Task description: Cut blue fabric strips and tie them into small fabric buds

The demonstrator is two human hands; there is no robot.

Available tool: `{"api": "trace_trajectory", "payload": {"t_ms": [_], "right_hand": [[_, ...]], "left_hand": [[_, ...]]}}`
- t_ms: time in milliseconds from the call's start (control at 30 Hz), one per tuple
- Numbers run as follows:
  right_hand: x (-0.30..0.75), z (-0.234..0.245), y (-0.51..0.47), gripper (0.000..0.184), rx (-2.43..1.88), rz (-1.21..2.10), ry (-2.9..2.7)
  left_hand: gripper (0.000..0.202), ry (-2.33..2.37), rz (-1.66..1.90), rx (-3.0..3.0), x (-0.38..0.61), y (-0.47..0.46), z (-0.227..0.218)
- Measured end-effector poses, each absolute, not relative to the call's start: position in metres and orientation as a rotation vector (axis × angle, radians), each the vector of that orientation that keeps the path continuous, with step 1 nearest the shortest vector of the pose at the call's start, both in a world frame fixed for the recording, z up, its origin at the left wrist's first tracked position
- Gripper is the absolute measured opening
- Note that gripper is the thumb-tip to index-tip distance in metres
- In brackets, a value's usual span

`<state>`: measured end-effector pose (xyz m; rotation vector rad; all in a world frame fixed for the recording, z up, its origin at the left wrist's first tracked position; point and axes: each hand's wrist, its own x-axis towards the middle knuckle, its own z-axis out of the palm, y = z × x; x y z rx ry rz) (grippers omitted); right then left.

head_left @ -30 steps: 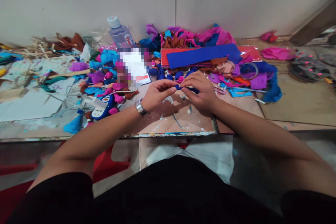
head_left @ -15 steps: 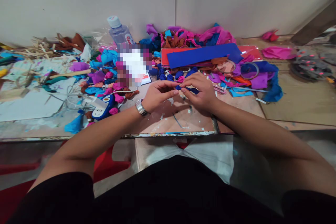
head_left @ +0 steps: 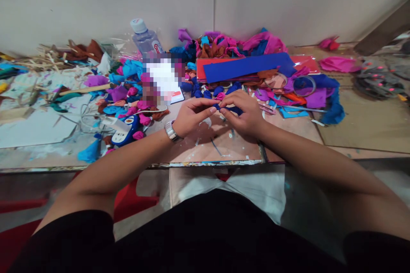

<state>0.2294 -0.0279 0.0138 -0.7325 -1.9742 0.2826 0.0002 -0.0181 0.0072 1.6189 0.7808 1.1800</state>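
Observation:
My left hand (head_left: pixel 192 116), a watch on its wrist, and my right hand (head_left: pixel 241 112) meet over the middle of the table. Both pinch a small dark blue piece of crepe paper (head_left: pixel 236 110) between their fingertips; most of it is hidden under my right fingers. Just beyond my fingers lie small rolled blue and pink paper buds (head_left: pixel 205 93). A long blue paper strip (head_left: pixel 248 66) rests on a red sheet (head_left: pixel 304 63) farther back.
Crumpled pink, blue and purple paper (head_left: pixel 230 45) piles against the wall. A plastic water bottle (head_left: pixel 145 39) stands back left. A blue tape dispenser (head_left: pixel 126 130) sits left of my wrist. A tape roll (head_left: pixel 303 85) lies right. Wooden sticks (head_left: pixel 41 59) clutter the far left.
My fingertips have shifted slightly while working the blue piece; hands stay in the same place.

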Motion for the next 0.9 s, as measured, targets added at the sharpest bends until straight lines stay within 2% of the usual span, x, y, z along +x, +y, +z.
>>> {"api": "trace_trajectory", "payload": {"t_ms": [467,733,900], "right_hand": [[0.2257,0.0129,-0.0293,0.027,-0.769,0.426,-1.875],[0.2283,0.0115,-0.0275,0.026,-0.735,0.409,-1.862],[0.2278,0.0094,-0.0249,0.032,-0.723,0.385,-1.857]], "left_hand": [[0.034,0.650,1.144,1.797,-0.0018,-0.0151,0.0115],[0.034,0.644,1.174,1.881,0.0002,-0.0163,0.0084],[0.034,0.605,1.201,1.929,-0.0006,-0.0153,0.0062]]}}
